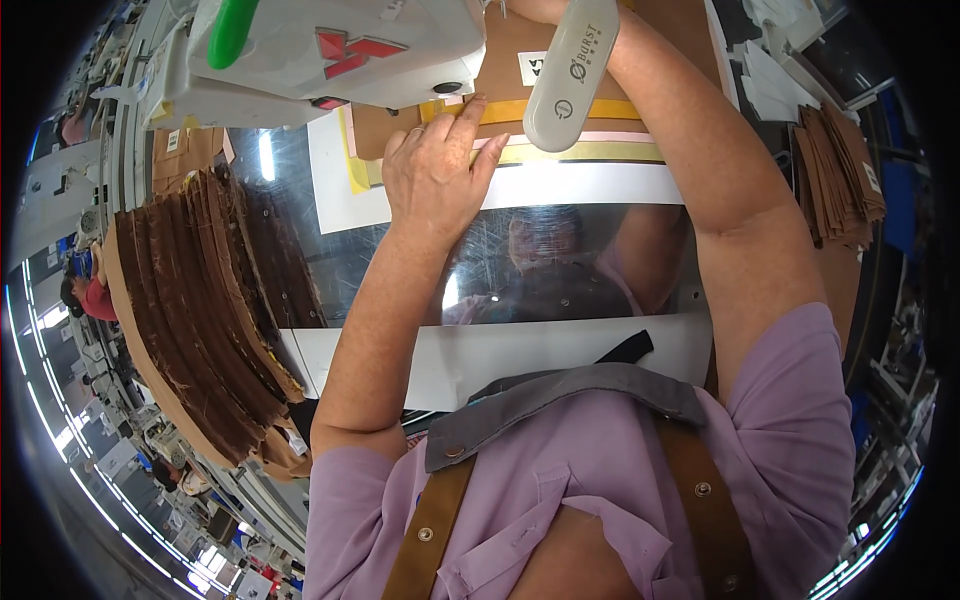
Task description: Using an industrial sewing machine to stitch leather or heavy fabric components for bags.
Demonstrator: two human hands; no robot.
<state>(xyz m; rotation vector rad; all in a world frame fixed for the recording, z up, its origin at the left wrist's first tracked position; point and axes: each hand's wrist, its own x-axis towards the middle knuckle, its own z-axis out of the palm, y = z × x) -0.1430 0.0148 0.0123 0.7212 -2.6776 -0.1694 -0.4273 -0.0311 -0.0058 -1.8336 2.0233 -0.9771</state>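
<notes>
Head view: left hand (432, 178), grip loosely spread, rests on brown panel (505, 62) beside white machine (430, 62); right hand (540, 9), right of machine, grip — can't tell!

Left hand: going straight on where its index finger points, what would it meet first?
The left hand would probably meet more of the brown panel first; the white machine head looks close beside that line, though its height is unclear.

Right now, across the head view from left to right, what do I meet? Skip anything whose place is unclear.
Stack of dark brown cloth pieces → left hand → pale rounded oblong device → right forearm → smaller bundle of brown pieces.
</notes>
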